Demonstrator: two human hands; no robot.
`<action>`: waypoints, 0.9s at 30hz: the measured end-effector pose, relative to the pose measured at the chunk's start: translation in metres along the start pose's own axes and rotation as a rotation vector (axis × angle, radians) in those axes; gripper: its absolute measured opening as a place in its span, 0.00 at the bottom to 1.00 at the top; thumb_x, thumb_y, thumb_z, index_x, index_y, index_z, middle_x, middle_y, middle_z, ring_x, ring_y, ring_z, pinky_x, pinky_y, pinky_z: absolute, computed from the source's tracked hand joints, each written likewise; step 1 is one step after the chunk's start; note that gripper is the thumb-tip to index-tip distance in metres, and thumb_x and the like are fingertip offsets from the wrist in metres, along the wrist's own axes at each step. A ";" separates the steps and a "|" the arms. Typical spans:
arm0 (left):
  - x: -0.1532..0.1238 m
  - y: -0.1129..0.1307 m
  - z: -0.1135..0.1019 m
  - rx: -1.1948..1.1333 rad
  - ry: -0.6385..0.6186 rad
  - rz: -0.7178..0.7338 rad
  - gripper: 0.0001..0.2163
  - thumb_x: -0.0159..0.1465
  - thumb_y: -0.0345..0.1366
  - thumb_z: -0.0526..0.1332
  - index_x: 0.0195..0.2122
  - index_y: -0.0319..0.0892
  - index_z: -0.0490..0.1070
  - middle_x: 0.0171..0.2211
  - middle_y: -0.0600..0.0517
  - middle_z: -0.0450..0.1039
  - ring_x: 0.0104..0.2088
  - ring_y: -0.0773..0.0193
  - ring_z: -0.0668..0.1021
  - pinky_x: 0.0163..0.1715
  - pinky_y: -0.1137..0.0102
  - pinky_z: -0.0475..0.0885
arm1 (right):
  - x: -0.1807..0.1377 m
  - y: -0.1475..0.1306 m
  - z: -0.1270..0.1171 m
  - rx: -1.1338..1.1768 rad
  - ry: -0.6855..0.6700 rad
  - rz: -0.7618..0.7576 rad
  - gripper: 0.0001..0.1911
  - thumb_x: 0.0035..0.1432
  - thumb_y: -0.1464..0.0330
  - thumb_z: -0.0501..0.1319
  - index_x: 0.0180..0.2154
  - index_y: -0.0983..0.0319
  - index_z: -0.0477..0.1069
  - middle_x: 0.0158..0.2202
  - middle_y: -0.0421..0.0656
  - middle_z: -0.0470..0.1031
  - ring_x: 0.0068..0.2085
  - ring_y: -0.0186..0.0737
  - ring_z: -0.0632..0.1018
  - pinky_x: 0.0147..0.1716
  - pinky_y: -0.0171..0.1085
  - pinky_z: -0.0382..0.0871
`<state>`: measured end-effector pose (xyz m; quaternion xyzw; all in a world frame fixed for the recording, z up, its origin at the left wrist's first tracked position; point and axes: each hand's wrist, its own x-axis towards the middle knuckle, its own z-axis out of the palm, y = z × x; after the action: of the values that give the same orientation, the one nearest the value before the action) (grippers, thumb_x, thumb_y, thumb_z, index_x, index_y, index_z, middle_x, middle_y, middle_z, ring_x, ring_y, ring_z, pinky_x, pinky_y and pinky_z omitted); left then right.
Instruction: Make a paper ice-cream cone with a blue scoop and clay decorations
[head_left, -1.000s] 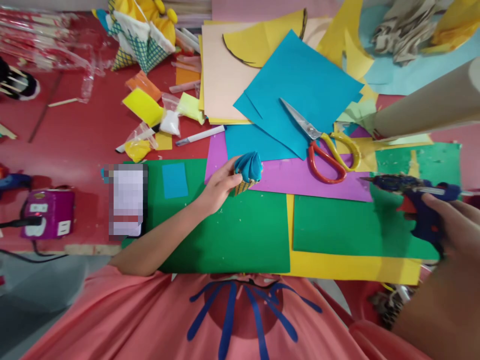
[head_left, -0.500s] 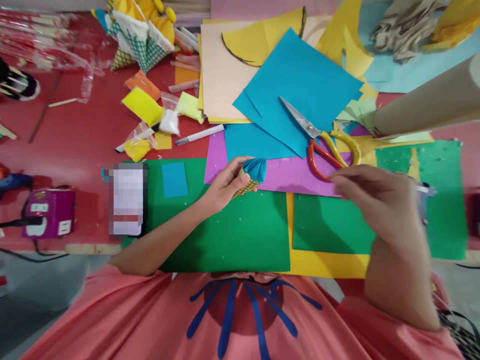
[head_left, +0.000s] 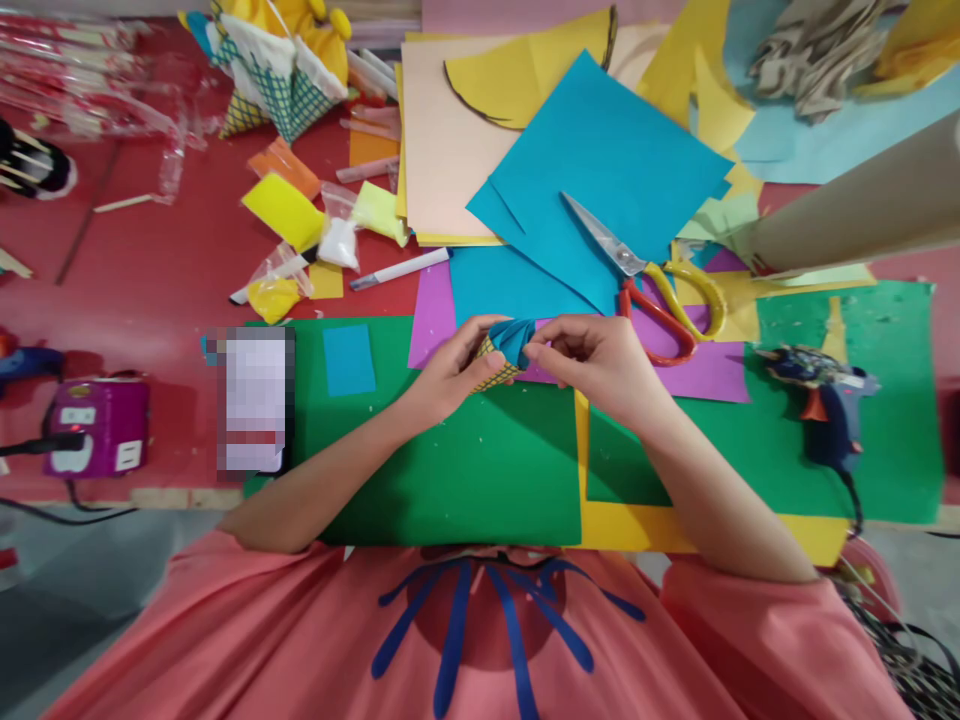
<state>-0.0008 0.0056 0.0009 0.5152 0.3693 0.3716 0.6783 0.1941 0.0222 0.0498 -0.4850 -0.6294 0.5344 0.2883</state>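
My left hand [head_left: 459,362] is closed around a small paper cone [head_left: 495,374], yellow with a dark criss-cross grid. Blue pleated paper [head_left: 510,343] fills the cone's wide end, which faces up and right. At that blue edge my right hand [head_left: 592,360] has its thumb and fingers pinched together, touching the paper; the exact grip is partly hidden behind the fingers. Both hands are held above the green sheet [head_left: 457,480]. Just beyond my right hand lie scissors [head_left: 630,262] with one red and one yellow handle.
Blue sheets [head_left: 592,150] and a purple sheet [head_left: 705,370] lie ahead. A glue gun [head_left: 832,400] rests at right, below a large cardboard tube [head_left: 862,200]. On the left are a phone [head_left: 255,400], a blue square [head_left: 349,360], clay packets [head_left: 285,212] and a purple power box [head_left: 97,428].
My right hand has come in from the right, beside the glue gun and scissors, to the blue end of the cone. My left hand has stayed nearly still, holding the cone.
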 end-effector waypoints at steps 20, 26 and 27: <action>-0.001 0.006 -0.001 0.009 0.001 -0.130 0.25 0.63 0.54 0.59 0.54 0.41 0.64 0.40 0.48 0.77 0.29 0.69 0.80 0.20 0.78 0.68 | 0.000 0.000 0.004 0.164 -0.059 0.088 0.10 0.57 0.64 0.62 0.29 0.65 0.72 0.11 0.31 0.60 0.13 0.25 0.61 0.14 0.29 0.48; -0.001 0.007 0.001 0.014 0.026 -0.123 0.24 0.63 0.54 0.59 0.52 0.41 0.65 0.37 0.49 0.76 0.28 0.69 0.81 0.19 0.79 0.68 | -0.002 0.001 0.006 0.182 -0.056 0.101 0.12 0.57 0.62 0.62 0.29 0.65 0.72 0.10 0.31 0.60 0.12 0.25 0.60 0.14 0.29 0.47; -0.001 0.007 0.001 0.016 0.031 -0.123 0.24 0.63 0.54 0.59 0.52 0.41 0.65 0.37 0.49 0.76 0.28 0.69 0.81 0.19 0.79 0.68 | -0.002 0.001 0.006 0.187 -0.056 0.104 0.12 0.57 0.62 0.63 0.29 0.65 0.72 0.10 0.31 0.60 0.12 0.25 0.60 0.14 0.28 0.47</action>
<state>-0.0011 0.0061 0.0083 0.4912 0.4139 0.3341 0.6898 0.1896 0.0178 0.0470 -0.4728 -0.5586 0.6183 0.2867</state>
